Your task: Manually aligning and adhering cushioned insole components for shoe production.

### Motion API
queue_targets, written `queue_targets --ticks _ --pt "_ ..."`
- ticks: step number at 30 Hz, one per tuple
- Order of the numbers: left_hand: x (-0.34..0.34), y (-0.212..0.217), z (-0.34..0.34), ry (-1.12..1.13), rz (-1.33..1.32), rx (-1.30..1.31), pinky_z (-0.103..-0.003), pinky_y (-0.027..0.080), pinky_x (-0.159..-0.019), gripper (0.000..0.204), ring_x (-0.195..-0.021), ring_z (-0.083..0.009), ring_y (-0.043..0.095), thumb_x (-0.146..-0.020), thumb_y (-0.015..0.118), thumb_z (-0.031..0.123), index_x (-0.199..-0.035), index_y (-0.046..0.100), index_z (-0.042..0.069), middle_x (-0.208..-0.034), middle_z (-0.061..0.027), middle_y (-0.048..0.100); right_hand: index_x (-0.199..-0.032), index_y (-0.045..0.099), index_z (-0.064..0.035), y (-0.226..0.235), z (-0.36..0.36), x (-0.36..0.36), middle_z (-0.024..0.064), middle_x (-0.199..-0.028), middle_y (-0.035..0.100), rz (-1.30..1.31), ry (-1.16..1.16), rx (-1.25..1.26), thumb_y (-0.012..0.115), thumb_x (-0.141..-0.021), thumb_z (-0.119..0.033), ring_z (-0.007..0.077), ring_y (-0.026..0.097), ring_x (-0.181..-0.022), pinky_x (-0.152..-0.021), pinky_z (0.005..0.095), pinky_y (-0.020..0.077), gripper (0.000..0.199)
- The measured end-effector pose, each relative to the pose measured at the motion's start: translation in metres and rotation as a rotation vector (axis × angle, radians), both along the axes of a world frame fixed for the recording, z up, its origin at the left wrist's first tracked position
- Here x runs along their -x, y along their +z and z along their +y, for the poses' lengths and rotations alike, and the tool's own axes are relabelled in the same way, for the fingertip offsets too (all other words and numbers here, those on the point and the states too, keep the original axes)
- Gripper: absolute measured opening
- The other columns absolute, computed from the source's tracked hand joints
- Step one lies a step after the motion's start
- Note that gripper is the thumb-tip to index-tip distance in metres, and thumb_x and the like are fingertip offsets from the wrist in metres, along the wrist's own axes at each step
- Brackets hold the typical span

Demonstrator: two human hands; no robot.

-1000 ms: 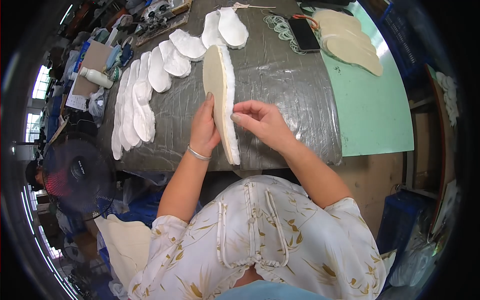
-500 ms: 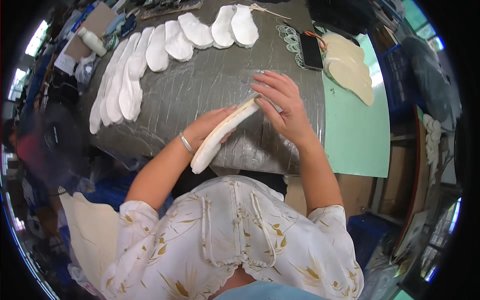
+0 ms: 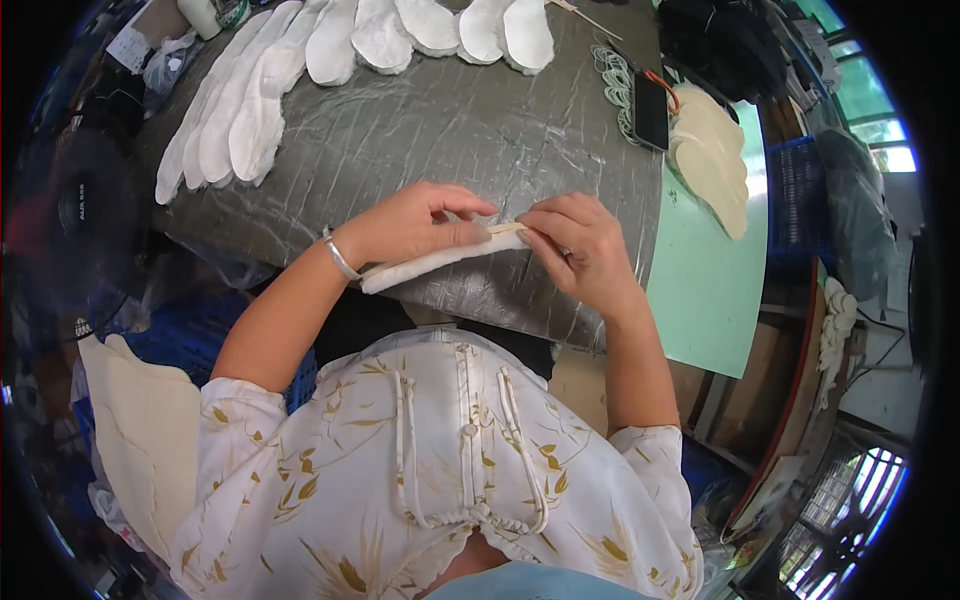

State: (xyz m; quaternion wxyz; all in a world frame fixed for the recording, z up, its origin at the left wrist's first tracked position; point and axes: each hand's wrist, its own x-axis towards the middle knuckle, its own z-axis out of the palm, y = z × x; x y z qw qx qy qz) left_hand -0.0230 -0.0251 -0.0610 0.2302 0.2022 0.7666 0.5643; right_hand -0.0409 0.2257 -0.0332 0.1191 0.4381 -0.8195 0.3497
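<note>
A white fleecy insole point(image 3: 430, 266) with a cream-coloured layer along its upper edge is held edge-on near the table's front. My right hand point(image 3: 590, 250) pinches its right end between thumb and fingers. Along its top edge lies the thumb of my left hand point(image 3: 400, 228), which steadies the insole; the index finger is lifted away from the thumb, and the other fingers are partly hidden. A silver bangle point(image 3: 341, 254) circles my left wrist. Beyond my hands, several white fleecy insoles point(image 3: 331, 45) lie in a curved row across the table's far and left sides.
The table point(image 3: 440, 130) has a dark grey, plastic-like cover. On its right are a phone point(image 3: 650, 112), pale green cord loops point(image 3: 615, 85) and cream sole-shaped pieces point(image 3: 710, 165) on a light green board point(image 3: 700, 300). A fan point(image 3: 80, 205) stands at the left; cream sheets point(image 3: 145, 430) hang below it.
The insole has swung from a steep slant to nearly level. My right hand has closed on its end, while my left hand has shifted over its top edge. The view has also shifted.
</note>
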Motion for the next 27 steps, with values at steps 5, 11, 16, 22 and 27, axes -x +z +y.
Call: queue_targets --ticks 5,11,16,22,27 --pt "-0.021 -0.006 0.011 0.161 0.534 0.273 -0.036 0.051 -0.067 0.023 -0.077 -0.032 0.065 -0.092 0.059 0.015 -0.111 0.069 0.008 -0.09 -0.0137 0.068 -0.084 0.072 -0.007 -0.012 -0.006 -0.002 0.0041 -0.078 0.066 -0.023 -0.079 0.024 0.074 -0.078 -0.008 0.0212 0.059 -0.065 -0.057 0.0324 0.0478 0.007" --pt "-0.028 -0.008 0.005 0.265 0.649 0.393 -0.037 0.052 -0.069 0.034 -0.082 -0.0305 0.067 -0.089 0.066 0.027 -0.118 0.064 0.008 -0.099 -0.0112 0.069 -0.086 0.072 -0.006 -0.019 0.003 -0.005 0.006 -0.082 0.068 -0.11 -0.134 0.062 0.074 -0.079 -0.007 0.0223 0.061 -0.068 -0.059 0.0318 0.0488 0.008" --pt "-0.032 -0.019 -0.018 0.228 0.563 0.435 -0.036 0.051 -0.068 0.023 -0.078 -0.0292 0.065 -0.081 0.068 0.016 -0.104 0.07 0.011 -0.09 -0.0086 0.068 -0.1 0.071 -0.0059 -0.02 0.006 -0.005 0.0081 -0.087 0.069 -0.225 -0.14 -0.009 0.073 -0.082 -0.017 0.0251 0.064 -0.073 -0.062 0.0347 0.051 0.022" --pt "-0.034 -0.021 -0.01 0.272 0.653 0.41 -0.037 0.051 -0.069 0.022 -0.078 -0.0283 0.065 -0.081 0.067 0.013 -0.103 0.071 0.012 -0.092 -0.0067 0.069 -0.09 0.071 -0.0078 -0.021 -0.013 -0.01 0.0047 -0.087 0.069 -0.032 -0.096 -0.223 0.073 -0.081 -0.022 0.0237 0.064 -0.077 -0.068 0.0362 0.0499 0.017" --pt "-0.04 -0.022 -0.018 0.284 0.343 0.289 -0.035 0.048 -0.092 0.064 -0.108 -0.028 0.062 -0.075 0.08 0.025 -0.132 0.055 0.006 -0.122 -0.0133 0.063 -0.086 0.072 -0.0085 -0.03 -0.009 -0.006 0.0022 -0.085 0.069 0.014 -0.115 -0.184 0.073 -0.079 -0.014 0.021 0.062 -0.074 -0.066 0.0338 0.0494 0.009"
